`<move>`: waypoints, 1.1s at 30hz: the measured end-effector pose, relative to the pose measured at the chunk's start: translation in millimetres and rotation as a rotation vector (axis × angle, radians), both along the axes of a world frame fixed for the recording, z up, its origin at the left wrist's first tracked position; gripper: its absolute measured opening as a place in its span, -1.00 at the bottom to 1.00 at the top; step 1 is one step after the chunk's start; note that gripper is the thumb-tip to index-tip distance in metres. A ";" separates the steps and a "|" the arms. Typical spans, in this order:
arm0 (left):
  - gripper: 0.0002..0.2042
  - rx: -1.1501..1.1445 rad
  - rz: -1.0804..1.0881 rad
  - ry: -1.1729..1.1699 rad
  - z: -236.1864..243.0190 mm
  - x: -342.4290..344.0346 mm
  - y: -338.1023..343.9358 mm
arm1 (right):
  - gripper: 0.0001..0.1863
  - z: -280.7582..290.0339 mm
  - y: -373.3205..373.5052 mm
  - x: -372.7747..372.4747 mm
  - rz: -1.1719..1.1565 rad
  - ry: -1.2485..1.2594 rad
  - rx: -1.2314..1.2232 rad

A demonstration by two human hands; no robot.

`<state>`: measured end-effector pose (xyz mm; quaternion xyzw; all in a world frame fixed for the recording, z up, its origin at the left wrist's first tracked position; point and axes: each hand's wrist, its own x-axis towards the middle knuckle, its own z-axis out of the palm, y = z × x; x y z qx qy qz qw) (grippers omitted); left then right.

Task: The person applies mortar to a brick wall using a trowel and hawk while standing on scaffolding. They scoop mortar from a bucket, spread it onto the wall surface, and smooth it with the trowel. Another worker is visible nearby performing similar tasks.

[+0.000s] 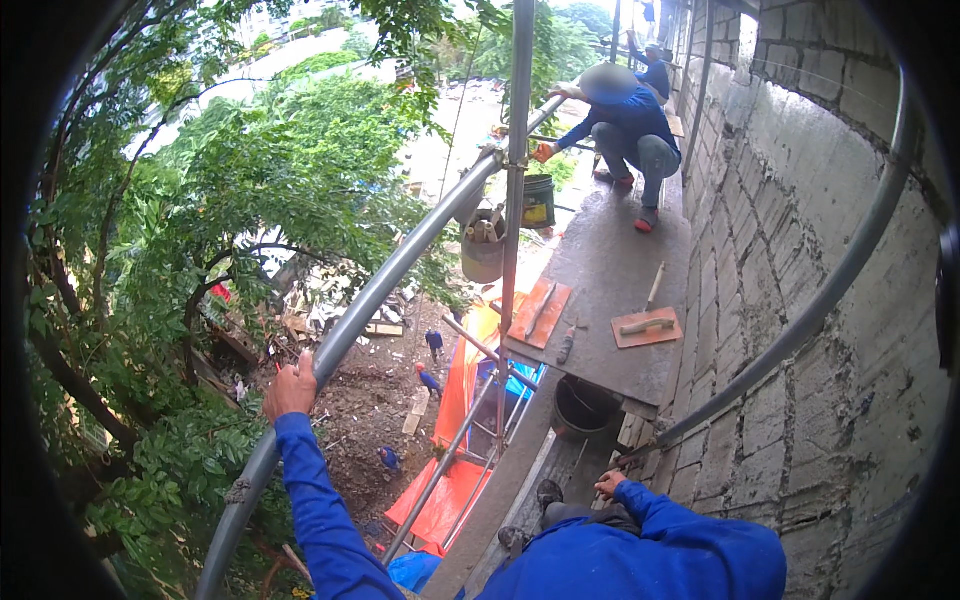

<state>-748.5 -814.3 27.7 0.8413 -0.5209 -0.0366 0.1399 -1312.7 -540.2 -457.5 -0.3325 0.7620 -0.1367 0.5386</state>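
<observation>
My left hand [290,388] grips the grey metal scaffold pipe [350,325] that runs along the open side. Low on the right, my right hand [608,485] is held by my leg with its fingers curled; whether anything is in them is hidden. Just beyond it, a black bucket [585,408] stands below the end of the plank platform [610,280]. On that platform lie two orange plastering floats, one on the left [548,308] and one on the right [665,335]. Between them rests a small trowel [567,345], and a wooden handle [656,285] sticks up behind the right float.
A co-worker [630,125] squats farther along the platform, holding the rail; another person [655,75] is behind. Buckets [483,258] hang outside an upright pole [515,180]. A partly plastered block wall [770,200] and a slanting pipe [800,335] border the right. People are far below.
</observation>
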 end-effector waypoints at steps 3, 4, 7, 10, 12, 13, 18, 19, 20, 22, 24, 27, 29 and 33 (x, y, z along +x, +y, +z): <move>-0.30 -0.003 0.004 0.006 -1.5 2.7 0.4 | -0.51 -0.5 0.7 -0.9 -0.013 -0.016 0.024; -0.29 -0.002 0.007 0.008 -2.2 3.8 1.3 | -0.51 2.5 0.3 -1.3 -0.014 -0.020 0.048; -0.30 -0.005 0.002 -0.005 -0.8 1.7 1.6 | -0.50 9.7 0.4 -3.4 0.010 -0.001 0.070; -0.30 -0.008 -0.016 0.002 -2.4 -0.5 -0.3 | -0.49 17.9 -1.3 -8.7 0.059 0.039 0.051; -0.31 0.007 -0.004 -0.005 1.7 1.8 4.1 | -0.49 32.4 -2.7 1.9 0.059 0.039 0.053; -0.31 0.014 0.007 -0.012 4.1 4.5 7.1 | -0.49 43.9 -1.7 13.0 0.035 0.030 0.062; -0.29 -0.032 -0.024 -0.002 -3.9 2.3 0.6 | -0.49 35.9 5.6 -2.3 -0.005 0.050 0.054; -0.28 -0.049 -0.029 -0.001 -4.5 2.2 -0.1 | -0.49 35.1 5.9 -3.8 -0.011 0.050 0.061; -0.28 -0.048 -0.024 -0.002 -4.6 3.1 0.8 | -0.49 38.5 5.9 -0.7 -0.012 0.047 0.073; -0.28 -0.045 -0.015 -0.002 -3.9 4.3 2.2 | -0.50 46.6 4.5 7.0 -0.025 0.038 0.071; -0.31 -0.011 -0.017 -0.005 -0.5 3.5 3.1 | -0.50 51.9 5.6 10.2 -0.036 0.039 0.067; -0.30 -0.027 -0.014 -0.001 -2.5 3.4 1.6 | -0.51 52.3 5.9 7.3 -0.037 0.040 0.049; -0.29 -0.044 -0.012 0.005 -2.9 2.8 1.3 | -0.52 45.7 8.4 4.3 -0.030 0.029 0.026; -0.30 -0.044 -0.013 0.014 -3.6 2.5 1.2 | -0.47 46.2 2.6 4.2 -0.039 0.008 0.060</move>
